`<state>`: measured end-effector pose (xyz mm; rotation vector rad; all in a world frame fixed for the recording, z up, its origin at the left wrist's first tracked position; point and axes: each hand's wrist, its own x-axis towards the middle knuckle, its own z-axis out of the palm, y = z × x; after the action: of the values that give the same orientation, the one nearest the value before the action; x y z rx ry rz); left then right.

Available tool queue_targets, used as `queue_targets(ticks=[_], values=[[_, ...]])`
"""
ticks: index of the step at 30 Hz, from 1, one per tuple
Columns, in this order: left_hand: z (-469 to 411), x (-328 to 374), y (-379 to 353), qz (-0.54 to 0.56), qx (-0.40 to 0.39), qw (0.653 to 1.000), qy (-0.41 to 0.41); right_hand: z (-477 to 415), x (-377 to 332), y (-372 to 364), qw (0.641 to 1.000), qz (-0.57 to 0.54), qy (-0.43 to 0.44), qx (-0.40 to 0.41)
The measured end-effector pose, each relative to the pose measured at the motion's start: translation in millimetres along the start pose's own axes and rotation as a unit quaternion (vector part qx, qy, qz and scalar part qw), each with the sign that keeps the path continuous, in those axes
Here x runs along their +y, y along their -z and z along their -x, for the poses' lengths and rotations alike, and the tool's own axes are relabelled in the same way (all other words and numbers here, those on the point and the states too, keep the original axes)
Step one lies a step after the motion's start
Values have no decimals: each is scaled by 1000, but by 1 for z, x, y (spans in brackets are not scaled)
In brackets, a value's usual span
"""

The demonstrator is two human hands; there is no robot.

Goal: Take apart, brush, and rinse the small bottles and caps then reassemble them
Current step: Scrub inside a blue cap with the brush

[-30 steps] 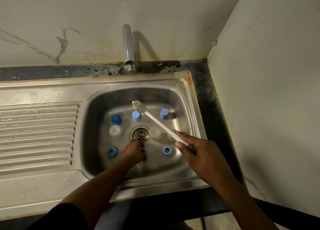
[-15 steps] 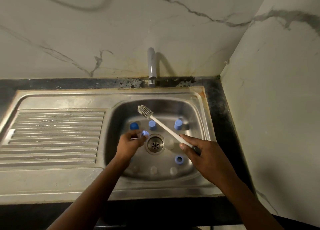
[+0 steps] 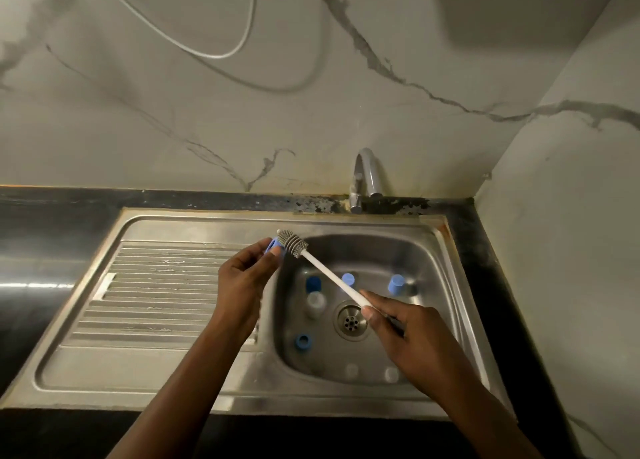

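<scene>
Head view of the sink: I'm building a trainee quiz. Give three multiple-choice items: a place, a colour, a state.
1. Where is the brush head? A in a cup; B at the cap in the left hand; C on a towel.
2. The cap's colour? A red; B green; C blue.
3. The right hand? A grips the brush handle; B open; C grips a sponge.
B: bristles sit beside the held cap. C: it shows blue. A: its grip wraps the handle.

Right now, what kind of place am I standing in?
Most likely a kitchen: a stainless steel sink with a ribbed drainboard beside the basin, and a tap behind it.
</scene>
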<state>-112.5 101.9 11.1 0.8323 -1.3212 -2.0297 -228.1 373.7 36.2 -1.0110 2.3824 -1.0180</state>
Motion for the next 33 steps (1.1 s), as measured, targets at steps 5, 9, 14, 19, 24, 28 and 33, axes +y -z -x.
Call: queue_targets(ticks=[5, 9, 14, 19, 24, 28, 33], values=[[4, 21, 16, -46, -39, 998, -21, 3, -41, -19, 999, -3, 6, 38], [5, 32, 23, -68, -69, 995, -27, 2, -67, -23, 998, 16, 19, 56], [3, 41, 21, 0, -29, 999, -40, 0, -75, -18, 999, 6, 27, 45], [3, 43, 3, 73, 8, 996, -49, -1, -72, 0, 997, 11, 61, 44], [19, 28, -30, 4, -32, 999, -38, -10, -60, 16, 997, 28, 45, 48], [21, 25, -50, -5, -33, 998, -54, -17, -59, 19, 996, 19, 65, 52], [-3, 51, -35, 81, 8, 995, -51, -15, -43, 27, 993, 16, 80, 82]])
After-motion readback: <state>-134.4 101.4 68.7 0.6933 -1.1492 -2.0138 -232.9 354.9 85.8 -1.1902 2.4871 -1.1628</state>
